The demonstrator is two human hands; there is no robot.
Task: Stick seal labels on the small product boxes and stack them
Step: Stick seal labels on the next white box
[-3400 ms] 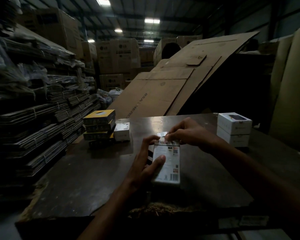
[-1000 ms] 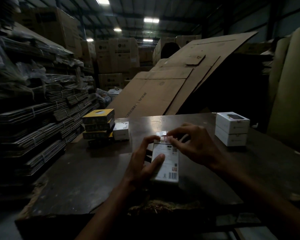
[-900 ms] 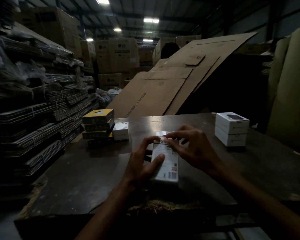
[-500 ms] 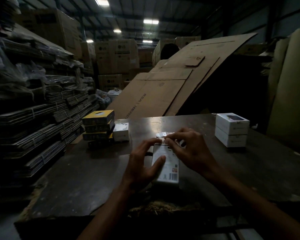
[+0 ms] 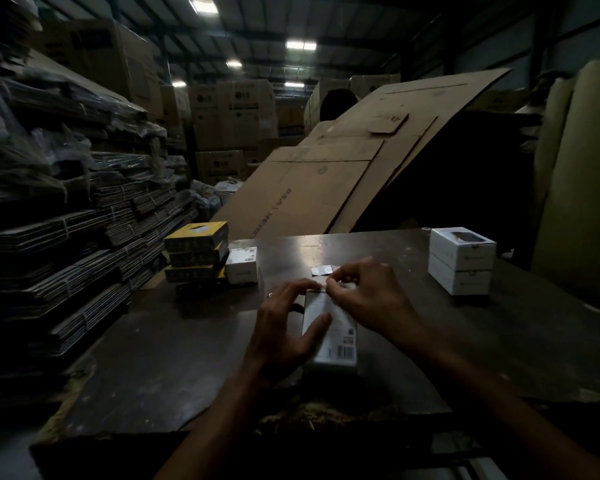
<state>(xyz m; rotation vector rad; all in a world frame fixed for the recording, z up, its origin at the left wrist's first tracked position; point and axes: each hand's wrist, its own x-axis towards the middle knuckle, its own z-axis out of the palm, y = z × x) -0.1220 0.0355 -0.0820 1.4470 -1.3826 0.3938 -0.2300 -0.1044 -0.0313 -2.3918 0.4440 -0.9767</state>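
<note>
A small white product box [image 5: 340,337] lies flat on the dark table [image 5: 174,362], its printed back with a barcode facing up. My left hand [image 5: 284,327] grips its left side, thumb on top and fingers along the far edge. My right hand [image 5: 368,299] has its fingertips curled at the box's far top edge, where a small seal label is too dim to make out. A small white label sheet [image 5: 321,270] lies just beyond the hands. Two white boxes [image 5: 461,259] are stacked at the right. Yellow boxes [image 5: 196,251] are stacked at the left, with a white box [image 5: 242,265] beside them.
Bundles of flattened cartons [image 5: 66,244] rise along the left of the table. A big flattened cardboard sheet [image 5: 326,181] leans behind it. Upright cardboard [image 5: 575,188] stands at the far right. The table's near edge [image 5: 291,414] is frayed.
My right hand has shifted slightly left and down onto the far top edge of the box. The left hand keeps the same hold; the box has barely moved.
</note>
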